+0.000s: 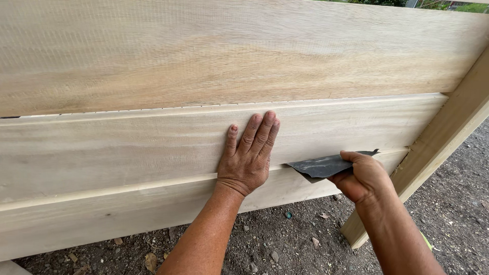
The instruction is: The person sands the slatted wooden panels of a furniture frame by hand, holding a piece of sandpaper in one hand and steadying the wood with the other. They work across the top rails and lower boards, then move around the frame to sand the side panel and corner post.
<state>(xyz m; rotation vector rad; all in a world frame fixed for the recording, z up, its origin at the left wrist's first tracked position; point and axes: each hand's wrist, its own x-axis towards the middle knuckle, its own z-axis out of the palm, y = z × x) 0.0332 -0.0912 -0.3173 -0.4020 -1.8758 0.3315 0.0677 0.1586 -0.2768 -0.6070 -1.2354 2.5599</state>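
Two bare forearms come up from the bottom edge, closest to view, reaching toward a large pale wooden panel (153, 61) that stands on its edge over gravelly ground (285, 239). On the left, the left hand (248, 155) lies flat against the middle board (127, 147) of the panel, palm down, its grip fully spread: four fingers (262, 130) stretched upward and close together, fingertips just below the seam where this board meets the wide upper one, holding nothing, only pressing on the wood. On the right, the right hand (362, 175) is curled closed around a dark grey sheet of sandpaper (318, 165), thumb on top and fingers folded beneath, so the grip is tight on the sheet's right end. From there the sandpaper sticks out to the left and lies along the stepped ledge where the middle board overhangs the lower board (102, 219), just to the right of the left hand's wrist, touching the wood there. A slanted wooden post (448, 132) runs down the panel's right end, just beyond the right hand, its foot resting on the ground among small stones and dry leaf bits.
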